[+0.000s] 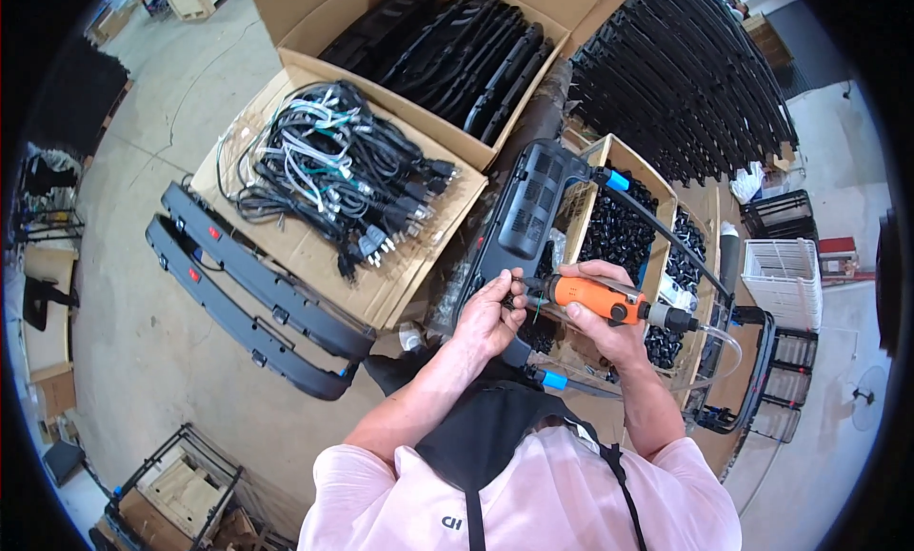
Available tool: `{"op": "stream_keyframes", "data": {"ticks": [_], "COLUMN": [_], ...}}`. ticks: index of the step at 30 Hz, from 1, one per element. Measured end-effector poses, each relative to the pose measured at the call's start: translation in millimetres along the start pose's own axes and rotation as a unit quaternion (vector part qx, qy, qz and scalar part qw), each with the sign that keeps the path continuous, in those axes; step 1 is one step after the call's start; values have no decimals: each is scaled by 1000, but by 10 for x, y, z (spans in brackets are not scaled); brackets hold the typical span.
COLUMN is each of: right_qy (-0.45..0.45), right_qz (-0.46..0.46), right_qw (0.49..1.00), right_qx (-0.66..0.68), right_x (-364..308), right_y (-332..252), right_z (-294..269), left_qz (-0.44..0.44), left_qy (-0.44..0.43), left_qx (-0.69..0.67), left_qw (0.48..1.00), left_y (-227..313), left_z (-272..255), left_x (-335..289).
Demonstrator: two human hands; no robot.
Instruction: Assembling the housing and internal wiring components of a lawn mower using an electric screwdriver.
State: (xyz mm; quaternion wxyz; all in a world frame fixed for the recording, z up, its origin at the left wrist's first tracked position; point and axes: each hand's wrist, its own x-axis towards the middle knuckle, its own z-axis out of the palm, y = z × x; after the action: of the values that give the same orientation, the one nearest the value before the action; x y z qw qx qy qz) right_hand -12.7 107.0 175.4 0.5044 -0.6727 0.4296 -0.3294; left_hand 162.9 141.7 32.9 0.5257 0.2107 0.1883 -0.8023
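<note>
My right hand point(611, 332) is wrapped round an orange air screwdriver point(592, 296), its nose pointing left. A clear hose point(731, 346) curves off its back end. Right at the tool's tip, my left hand point(490, 318) is closed in a pinch; whatever its fingers hold is too small and dark to name. Both hands are over a long black plastic housing point(528, 204) with a vented cover, which lies in front of me. Blue clamp pads point(617, 180) show at the ends of bars beside the housing.
Bundled power cords point(347, 170) lie on cardboard at the left. Behind them, an open carton point(428, 137) holds black plastic parts. To the right are wooden bins point(678, 213) of small black pieces. Long black housings point(249, 308) lie at the lower left; a tall stack point(681, 85) stands far right.
</note>
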Motion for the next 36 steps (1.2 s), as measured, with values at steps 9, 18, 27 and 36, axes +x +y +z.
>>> {"op": "stream_keyframes", "data": {"ticks": [9, 18, 27, 36], "right_qy": [67, 154, 118, 71], "right_qz": [0, -7, 0, 8], "right_qw": [998, 988, 993, 995], "right_qx": [18, 11, 8, -69], "right_x": [449, 1472, 1969, 2133], "right_y": [232, 702, 1108, 1222], "right_z": [-1003, -1985, -2163, -2067], "left_qz": [-18, -80, -89, -46], "left_qy": [-1, 61, 45, 45], "left_qx": [36, 117, 168, 213], "left_qw": [999, 988, 981, 975], "left_y": [-419, -904, -923, -853], "left_z": [822, 933, 923, 1007], "left_x": [1014, 1722, 1870, 1986]}}
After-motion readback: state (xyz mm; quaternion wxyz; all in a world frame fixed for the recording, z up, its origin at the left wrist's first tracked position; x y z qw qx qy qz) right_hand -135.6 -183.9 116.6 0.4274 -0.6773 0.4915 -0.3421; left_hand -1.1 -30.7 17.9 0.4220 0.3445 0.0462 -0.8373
